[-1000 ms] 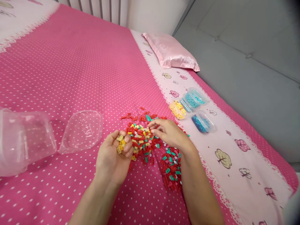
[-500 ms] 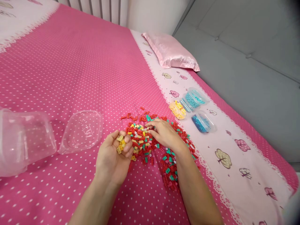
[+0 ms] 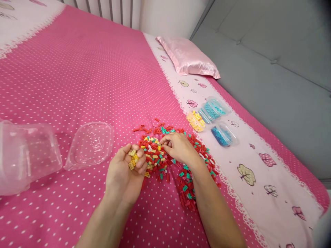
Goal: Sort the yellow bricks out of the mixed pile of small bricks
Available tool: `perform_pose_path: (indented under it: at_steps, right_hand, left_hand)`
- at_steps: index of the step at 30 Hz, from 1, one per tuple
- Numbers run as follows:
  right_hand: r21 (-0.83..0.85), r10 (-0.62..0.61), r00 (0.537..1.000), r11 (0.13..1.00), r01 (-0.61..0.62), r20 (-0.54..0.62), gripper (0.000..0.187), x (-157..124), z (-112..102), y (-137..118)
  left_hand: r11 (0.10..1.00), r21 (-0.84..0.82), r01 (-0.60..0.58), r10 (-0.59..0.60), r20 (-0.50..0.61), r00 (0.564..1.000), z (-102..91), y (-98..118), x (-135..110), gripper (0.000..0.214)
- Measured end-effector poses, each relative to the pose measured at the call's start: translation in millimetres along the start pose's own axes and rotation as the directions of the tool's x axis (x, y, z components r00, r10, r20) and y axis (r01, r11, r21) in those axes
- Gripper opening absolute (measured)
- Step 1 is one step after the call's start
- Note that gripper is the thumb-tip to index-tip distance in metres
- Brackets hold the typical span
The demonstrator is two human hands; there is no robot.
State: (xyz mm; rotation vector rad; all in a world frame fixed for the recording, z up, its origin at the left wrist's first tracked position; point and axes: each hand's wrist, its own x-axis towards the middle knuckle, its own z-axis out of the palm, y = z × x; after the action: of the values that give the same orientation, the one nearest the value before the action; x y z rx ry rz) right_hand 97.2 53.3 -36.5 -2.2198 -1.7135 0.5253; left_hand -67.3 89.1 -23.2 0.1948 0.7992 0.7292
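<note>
Several small yellow toy bricks (image 3: 133, 159) rest in my left hand (image 3: 126, 172), which is cupped palm up with its fingers curled round them. My right hand (image 3: 179, 147) reaches over a loose pile of mixed toy bricks (image 3: 155, 156), mostly red with yellow, green and white ones. Its thumb and forefinger are pinched at the pile's surface; what lies between the fingertips is too small to make out. More red and green bricks (image 3: 188, 187) lie below and to the right, partly behind my right forearm.
On the pale floral strip stand clear tubs: one of yellow bricks (image 3: 196, 121), one of turquoise bricks (image 3: 214, 109) and one of blue bricks (image 3: 223, 135). At left lie a clear lid (image 3: 90, 146) and a large clear container (image 3: 31, 155). A pink pillow (image 3: 188, 57) lies farther back.
My right hand has shifted slightly and its fingers are drawn closer together over the pile. The left hand stays in place with the yellow bricks.
</note>
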Motion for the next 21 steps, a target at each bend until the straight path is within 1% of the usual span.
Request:
perform_pose_path:
  at_steps: [7, 13, 16, 19, 21]
  right_hand:
    - [-0.011, -0.035, 0.998, 0.999, 0.035, -0.044, 0.017, -0.9, 0.5, 0.3]
    - [0.098, -0.082, 0.981, 0.990, 0.101, -0.177, 0.010, -6.3, -13.9, 0.1]
    - [0.203, -0.085, 0.953, 0.968, 0.148, -0.291, 0.007, -13.0, -25.3, -5.1]
    - [0.340, -0.064, 0.906, 0.914, 0.222, -0.419, 0.006, -24.0, -36.9, -15.0]
    - [0.405, -0.037, 0.884, 0.879, 0.250, -0.466, 0.006, -33.1, -43.0, -23.7]
  left_hand:
    - [1.000, 0.004, 0.005, -0.005, -0.009, 1.000, -1.0, 0.2, -1.1, 0.028]
    - [1.000, 0.002, 0.000, 0.000, -0.003, 1.000, 0.2, 0.3, 0.2, 0.028]
    - [1.000, 0.010, 0.007, -0.007, -0.008, 1.000, 0.8, -0.1, -0.1, 0.027]
    - [1.000, 0.015, 0.014, -0.014, -0.001, 1.000, 1.0, -0.6, -1.5, 0.027]
    - [0.999, 0.023, 0.028, -0.028, 0.010, 1.000, 1.6, -1.1, -2.7, 0.027]
